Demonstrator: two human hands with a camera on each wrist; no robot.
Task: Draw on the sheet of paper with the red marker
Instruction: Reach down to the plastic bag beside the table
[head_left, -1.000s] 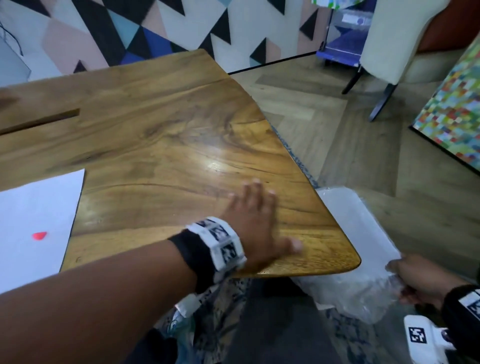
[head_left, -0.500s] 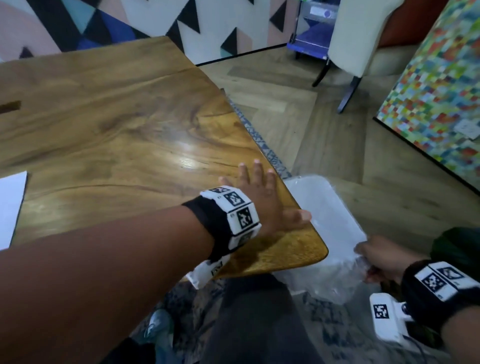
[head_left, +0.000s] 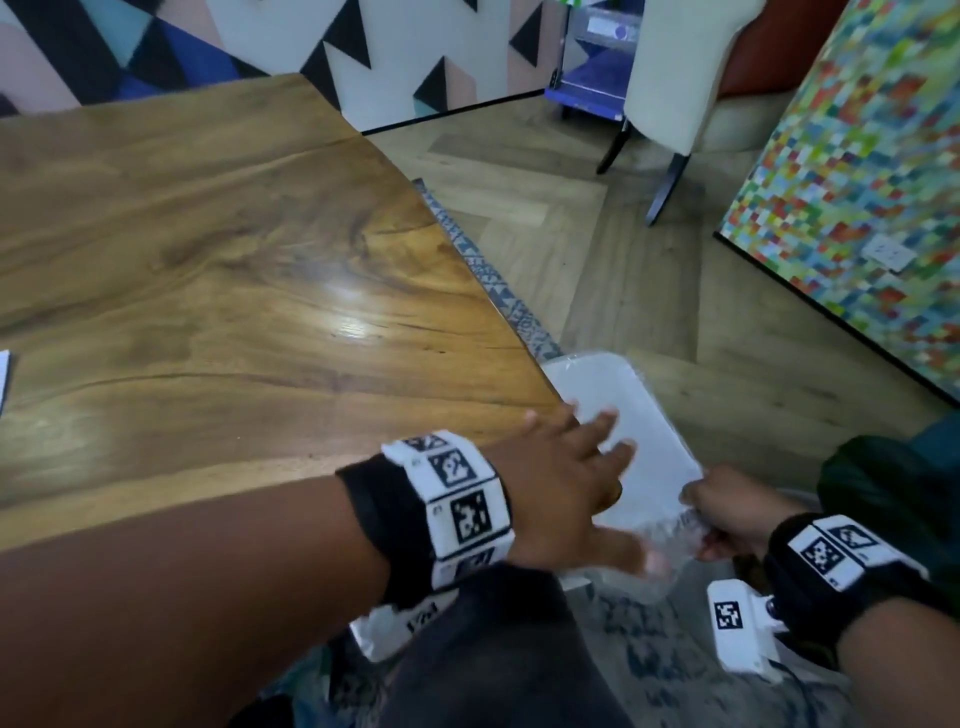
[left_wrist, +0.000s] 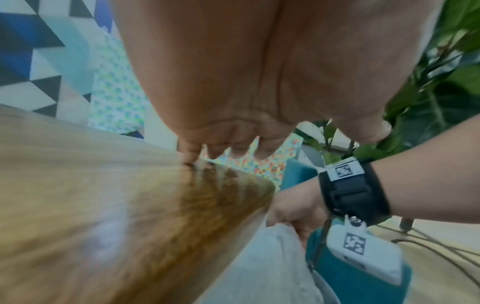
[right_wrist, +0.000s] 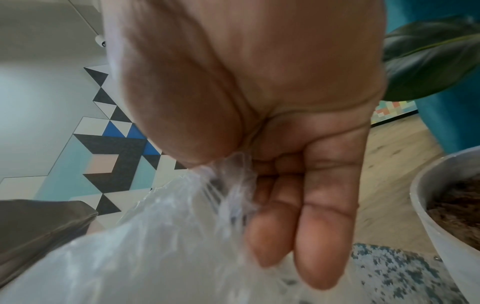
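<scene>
While the right hand (head_left: 727, 512) pinches the gathered mouth of a clear plastic bag (head_left: 639, 431) hanging beside the near right corner of the wooden surface (head_left: 234, 270), the left hand (head_left: 566, 467) extends over that corner with fingers straight and apart, their tips against the bag. Judged step: a preliminary one, seemingly fetching something from the bag; no red marker is visible in any view. Only a sliver of the sheet of paper (head_left: 4, 374) shows, well away from the corner at the surface's left. The next move appears to call for opening the bag's mouth and reaching in with the left hand. Compared with a second ago, the left hand has left its flat rest short of the corner, and the view has swung right, carrying most of the sheet out of frame.
</scene>
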